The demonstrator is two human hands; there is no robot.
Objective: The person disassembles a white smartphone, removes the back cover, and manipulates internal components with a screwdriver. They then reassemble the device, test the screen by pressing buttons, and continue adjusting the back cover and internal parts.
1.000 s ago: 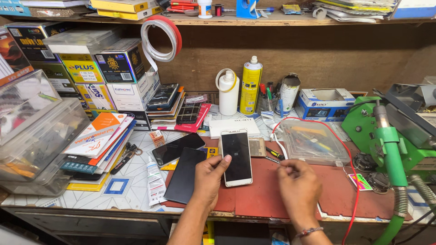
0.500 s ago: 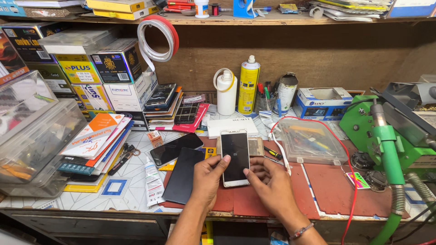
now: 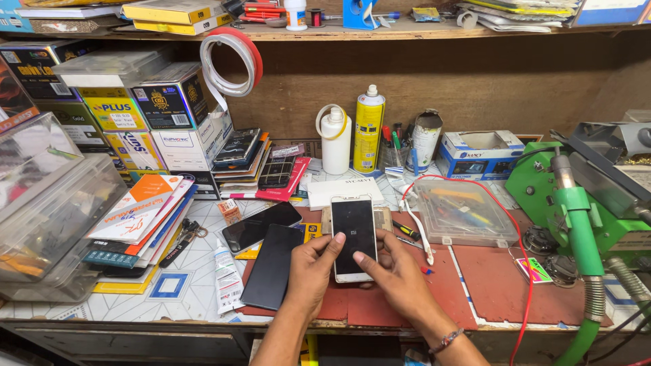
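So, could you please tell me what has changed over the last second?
The right hand moved left from the red mat onto the white-framed phone; now both hands grip it. The left hand stayed on it, and the black panel lay unmoved.

Both hands — left hand point(image 3: 310, 268), right hand point(image 3: 395, 272) — hold a white smartphone point(image 3: 352, 237) above the red mat point(image 3: 475, 285).

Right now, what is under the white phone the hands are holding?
Under the white phone a tan flat piece pokes out at its upper sides, lying on the red mat. The rest beneath is covered by the phone and both hands.
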